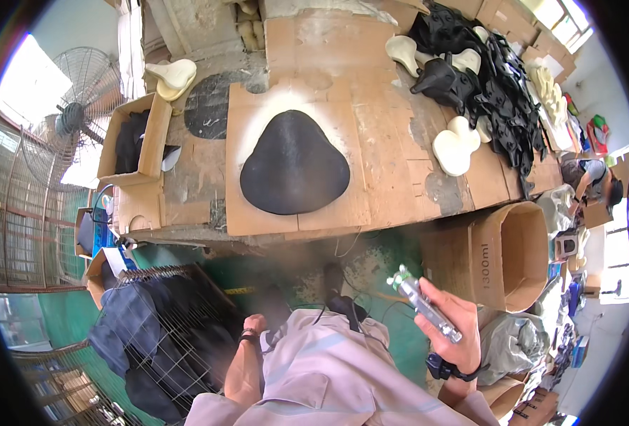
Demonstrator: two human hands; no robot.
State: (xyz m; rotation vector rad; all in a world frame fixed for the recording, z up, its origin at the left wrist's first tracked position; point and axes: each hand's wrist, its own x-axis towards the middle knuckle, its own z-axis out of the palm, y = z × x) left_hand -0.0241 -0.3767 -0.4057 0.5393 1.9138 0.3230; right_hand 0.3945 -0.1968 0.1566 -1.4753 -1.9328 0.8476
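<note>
My right hand (450, 323) is raised at the lower right, closed around a slim silver spray gun (426, 309) with a green-marked tip. The tip points up and left toward the table. My left hand (255, 324) hangs low beside my shirt in a fist, a dark band on its wrist; the inside of the fist is hidden. A black, rounded-triangular saddle cover (294, 167) lies flat on a cardboard sheet (257, 226) in the middle of the table, apart from both hands. Pale overspray rings its upper edge.
Black saddle covers (502, 99) are heaped at the right, with cream saddle pads (456, 145) beside them. A carton of dark pieces (159, 145) stands at the left. Dark sheets lie on a wire rack (165, 341). A large carton (470, 259) sits below the table; another person (592, 177) bends far right.
</note>
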